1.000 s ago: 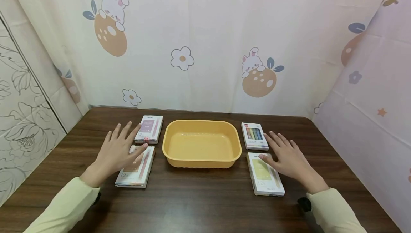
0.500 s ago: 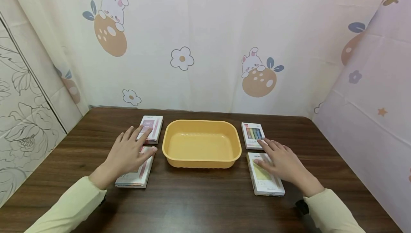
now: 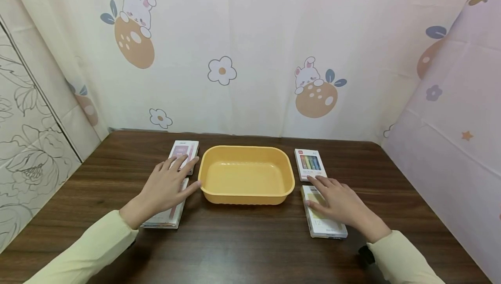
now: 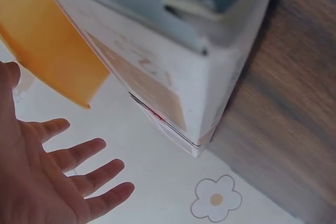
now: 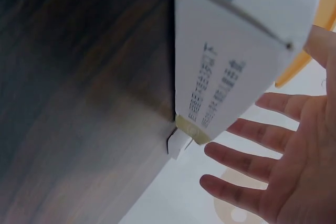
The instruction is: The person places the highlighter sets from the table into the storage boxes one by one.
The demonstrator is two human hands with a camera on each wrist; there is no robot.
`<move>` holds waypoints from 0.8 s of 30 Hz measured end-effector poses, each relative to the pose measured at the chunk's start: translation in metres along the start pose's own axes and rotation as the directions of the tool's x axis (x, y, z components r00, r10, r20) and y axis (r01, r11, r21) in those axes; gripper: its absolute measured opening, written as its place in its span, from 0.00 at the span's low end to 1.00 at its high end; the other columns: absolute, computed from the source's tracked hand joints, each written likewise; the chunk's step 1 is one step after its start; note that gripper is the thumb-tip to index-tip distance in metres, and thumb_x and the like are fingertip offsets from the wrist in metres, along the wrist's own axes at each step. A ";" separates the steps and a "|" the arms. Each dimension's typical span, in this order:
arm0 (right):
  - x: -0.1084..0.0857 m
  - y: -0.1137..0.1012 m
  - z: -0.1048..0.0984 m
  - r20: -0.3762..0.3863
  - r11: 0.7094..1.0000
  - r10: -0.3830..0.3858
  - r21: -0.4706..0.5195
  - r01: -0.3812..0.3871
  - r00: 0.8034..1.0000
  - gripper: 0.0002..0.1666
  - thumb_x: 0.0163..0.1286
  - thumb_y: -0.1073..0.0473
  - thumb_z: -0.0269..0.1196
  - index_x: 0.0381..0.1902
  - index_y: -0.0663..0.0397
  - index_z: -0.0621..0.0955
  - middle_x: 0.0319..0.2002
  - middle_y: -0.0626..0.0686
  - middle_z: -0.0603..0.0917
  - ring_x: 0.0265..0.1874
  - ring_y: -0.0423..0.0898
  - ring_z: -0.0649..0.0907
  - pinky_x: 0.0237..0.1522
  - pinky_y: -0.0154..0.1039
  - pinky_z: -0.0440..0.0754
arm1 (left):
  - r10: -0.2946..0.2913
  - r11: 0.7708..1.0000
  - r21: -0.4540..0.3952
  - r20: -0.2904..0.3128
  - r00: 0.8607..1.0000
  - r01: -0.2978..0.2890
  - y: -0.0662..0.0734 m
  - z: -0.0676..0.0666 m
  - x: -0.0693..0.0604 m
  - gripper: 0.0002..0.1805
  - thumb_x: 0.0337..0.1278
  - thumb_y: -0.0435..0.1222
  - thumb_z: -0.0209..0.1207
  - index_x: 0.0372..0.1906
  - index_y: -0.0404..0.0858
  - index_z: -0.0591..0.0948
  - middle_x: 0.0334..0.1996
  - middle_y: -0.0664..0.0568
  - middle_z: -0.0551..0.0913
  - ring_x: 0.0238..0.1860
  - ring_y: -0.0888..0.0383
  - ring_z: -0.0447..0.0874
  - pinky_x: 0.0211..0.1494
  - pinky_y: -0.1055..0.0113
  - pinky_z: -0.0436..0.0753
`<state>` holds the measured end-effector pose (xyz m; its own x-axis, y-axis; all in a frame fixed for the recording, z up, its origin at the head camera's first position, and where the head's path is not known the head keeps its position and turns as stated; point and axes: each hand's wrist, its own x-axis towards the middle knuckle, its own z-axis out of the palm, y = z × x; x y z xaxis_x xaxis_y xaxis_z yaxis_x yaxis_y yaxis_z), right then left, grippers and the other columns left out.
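My left hand (image 3: 166,188) is spread over the two boxes at the left, its thumb overlapping the basin's left edge in the head view. In the left wrist view the fingers (image 4: 86,153) stand apart from the near left box (image 4: 152,61). Behind it lies the purple-labelled box (image 3: 181,150), partly covered by fingertips. My right hand (image 3: 340,201), fingers extended, hovers above the yellow-green-labelled box (image 3: 326,227), holding nothing. Beyond it lies a flat box picturing coloured sticks (image 3: 310,162). Between both pairs sits a yellow plastic basin (image 3: 246,198) with nothing in it.
Everything stands on a dark wood-grain table (image 3: 242,245). A pale curtain (image 3: 258,58) printed with rabbits and flowers rises behind its far edge. More patterned cloth (image 3: 454,145) borders the right side, and a flower-drawn panel (image 3: 31,145) the left.
My left hand has moved right, toward the basin, over the boxes. My right hand has shifted slightly left and lies further over its near box. Boxes and basin have stayed put.
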<state>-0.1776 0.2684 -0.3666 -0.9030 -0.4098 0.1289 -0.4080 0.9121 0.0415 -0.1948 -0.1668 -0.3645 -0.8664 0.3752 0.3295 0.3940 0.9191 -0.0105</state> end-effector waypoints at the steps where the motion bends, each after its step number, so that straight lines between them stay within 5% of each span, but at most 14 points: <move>1: 0.000 -0.001 0.000 0.003 1.000 -0.004 0.002 0.004 1.000 0.42 0.61 0.32 0.52 0.65 0.51 0.66 0.58 0.62 0.73 0.54 0.64 0.74 0.49 0.62 0.71 | 0.003 1.000 -0.006 0.000 1.000 -0.003 0.001 0.000 0.001 0.37 0.55 0.63 0.45 0.67 0.50 0.62 0.61 0.43 0.70 0.61 0.41 0.67 0.56 0.43 0.67; 24: -0.001 -0.012 0.002 0.065 0.997 -0.024 0.073 0.020 0.998 0.37 0.61 0.32 0.51 0.64 0.41 0.68 0.61 0.59 0.71 0.56 0.65 0.72 0.43 0.62 0.74 | 0.044 0.997 -0.070 0.054 0.998 -0.040 0.008 0.007 0.021 0.35 0.57 0.63 0.42 0.65 0.48 0.66 0.58 0.45 0.73 0.57 0.40 0.70 0.54 0.44 0.69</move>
<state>-0.1723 0.2578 -0.3694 -0.8996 -0.4321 0.0629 -0.4344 0.9003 -0.0288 -0.2120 -0.1503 -0.3641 -0.8636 0.4210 0.2775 0.4487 0.8927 0.0420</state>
